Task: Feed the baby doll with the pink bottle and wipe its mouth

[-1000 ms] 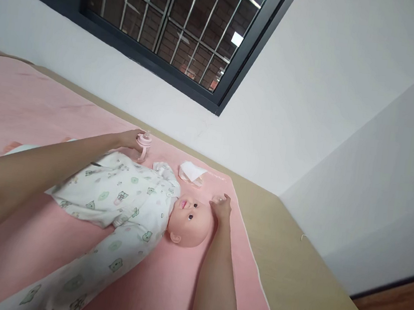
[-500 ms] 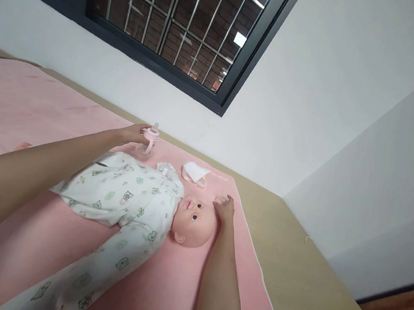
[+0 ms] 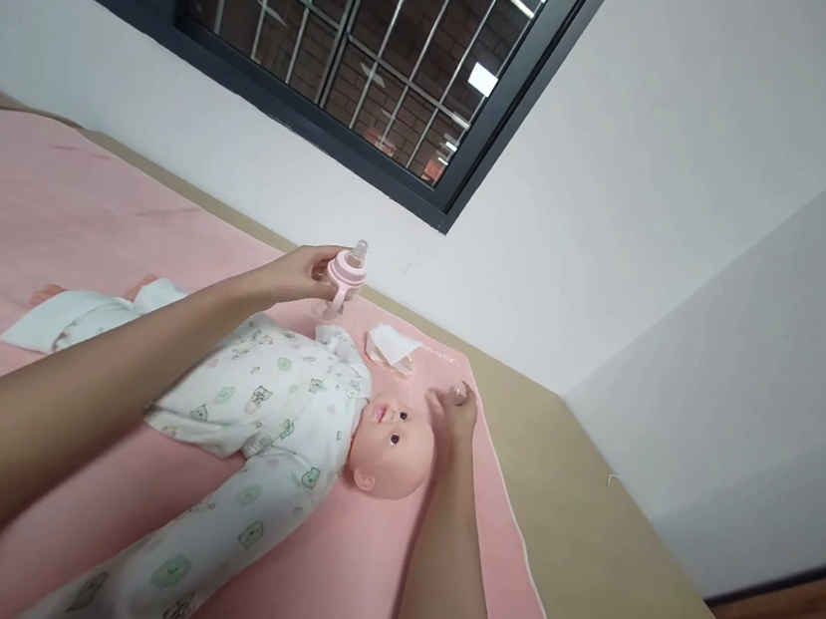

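My left hand [image 3: 304, 274] is wrapped round a baby bottle [image 3: 346, 276] with a pink collar, a pink handle and a clear teat pointing up. The bottle is upright, close to the wall side of the bed. At the top of the doll's head, my right hand [image 3: 458, 414] is closed on a small clear cap [image 3: 458, 391], partly hidden by the fingers. Between the hands lies a baby doll [image 3: 396, 448] on its back, dressed in white patterned clothes [image 3: 260, 386]. My left forearm crosses above its body.
A white tissue packet [image 3: 391, 347] lies beyond the doll's head. Under everything is a pink sheet [image 3: 341, 582] over a tan surface [image 3: 581, 531]. A dark-framed barred window [image 3: 384, 55] is set in the white wall [image 3: 506, 291].
My left hand has carried the bottle to the right, toward the doll's head. My right hand has shifted slightly right, with the clear cap now up between its fingers.
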Demonstrator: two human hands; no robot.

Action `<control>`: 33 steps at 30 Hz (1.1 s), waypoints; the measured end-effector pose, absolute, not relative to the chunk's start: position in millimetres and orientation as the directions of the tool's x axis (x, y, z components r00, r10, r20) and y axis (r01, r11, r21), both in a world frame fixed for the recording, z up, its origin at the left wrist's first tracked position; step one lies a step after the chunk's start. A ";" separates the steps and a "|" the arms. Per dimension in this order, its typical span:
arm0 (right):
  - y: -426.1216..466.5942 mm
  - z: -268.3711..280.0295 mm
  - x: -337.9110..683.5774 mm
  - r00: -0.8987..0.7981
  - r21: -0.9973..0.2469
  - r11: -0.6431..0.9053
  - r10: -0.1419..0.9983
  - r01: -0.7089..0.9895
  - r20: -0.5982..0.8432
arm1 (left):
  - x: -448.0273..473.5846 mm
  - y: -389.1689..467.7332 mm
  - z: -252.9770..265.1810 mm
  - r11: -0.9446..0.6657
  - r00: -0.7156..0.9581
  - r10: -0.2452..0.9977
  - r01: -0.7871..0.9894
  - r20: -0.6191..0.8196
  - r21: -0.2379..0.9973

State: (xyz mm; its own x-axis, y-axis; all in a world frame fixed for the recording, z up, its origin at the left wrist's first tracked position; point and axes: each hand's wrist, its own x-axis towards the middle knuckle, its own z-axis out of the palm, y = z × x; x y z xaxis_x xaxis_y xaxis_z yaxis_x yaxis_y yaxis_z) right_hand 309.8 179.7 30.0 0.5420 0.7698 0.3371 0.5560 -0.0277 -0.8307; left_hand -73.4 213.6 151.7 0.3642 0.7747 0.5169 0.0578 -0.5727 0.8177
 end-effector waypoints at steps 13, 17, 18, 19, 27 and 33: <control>111.2 183.3 182.8 -0.060 -0.552 0.699 0.642 0.456 0.764 | -59.8 164.4 170.7 -0.653 0.519 0.722 0.290 0.459 0.700; 93.6 186.9 146.2 -0.206 -0.420 0.771 0.564 0.479 0.799 | -59.0 157.7 173.8 -0.676 0.605 0.662 0.225 0.443 0.702; 93.8 184.6 141.2 -0.226 -0.409 0.776 0.560 0.480 0.797 | -59.1 155.9 175.1 -0.678 0.621 0.648 0.206 0.441 0.706; 95.3 181.8 137.6 -0.240 -0.404 0.780 0.558 0.479 0.794 | -59.4 154.2 176.2 -0.681 0.625 0.638 0.186 0.449 0.708; 106.4 170.5 132.3 -0.259 -0.426 0.770 0.585 0.475 0.769 | -64.0 152.3 174.5 -0.635 0.603 0.621 0.013 0.501 0.772; 93.6 180.8 138.4 -0.431 -0.458 0.743 0.661 0.488 0.614 | -68.2 153.1 177.7 -0.518 0.641 0.642 -0.042 0.421 0.854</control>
State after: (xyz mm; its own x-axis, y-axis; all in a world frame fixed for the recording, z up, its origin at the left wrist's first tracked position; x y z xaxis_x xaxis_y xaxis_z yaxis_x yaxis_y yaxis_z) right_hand 138.4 93.6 180.8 -0.4310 0.6611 0.6142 0.4877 0.7433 -0.4578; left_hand -68.2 153.1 177.7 0.6407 0.6421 0.4209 -0.0417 -0.5183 0.8542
